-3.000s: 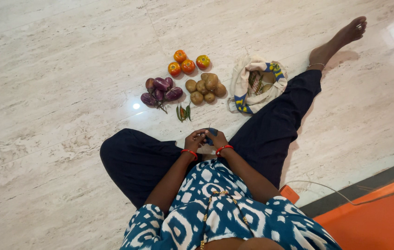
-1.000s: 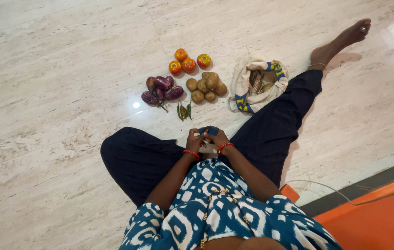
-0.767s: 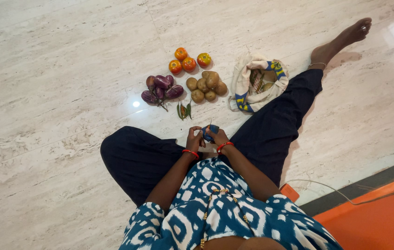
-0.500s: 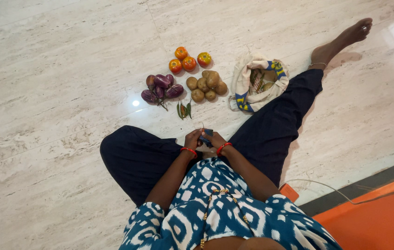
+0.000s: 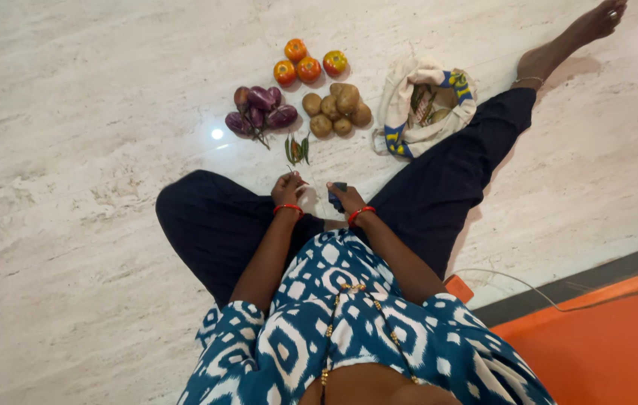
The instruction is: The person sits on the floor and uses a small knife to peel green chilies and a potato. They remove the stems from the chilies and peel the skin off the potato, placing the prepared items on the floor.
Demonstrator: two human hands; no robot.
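I sit on a pale marble floor with my legs apart. My right hand (image 5: 343, 198) is closed around a small dark blue object (image 5: 336, 193) just in front of my lap. My left hand (image 5: 287, 188) is a short way to its left, fingers pinched on what looks like a thin green chilli (image 5: 295, 175); it is too small to be sure. Just beyond that hand lies a small bunch of green chillies (image 5: 296, 148). A bit of white material (image 5: 308, 199) shows between my hands.
Farther out on the floor lie purple brinjals (image 5: 259, 114), tomatoes (image 5: 308, 64), potatoes (image 5: 338, 112) and an open cloth bag (image 5: 424, 101) beside my right leg. An orange mat (image 5: 611, 337), a small orange object (image 5: 458, 288) and a thin cable (image 5: 529, 289) are at the right.
My hands were together on the blue object; the left hand has come away toward the chillies. The view has shifted, so everything sits a little higher in the frame.
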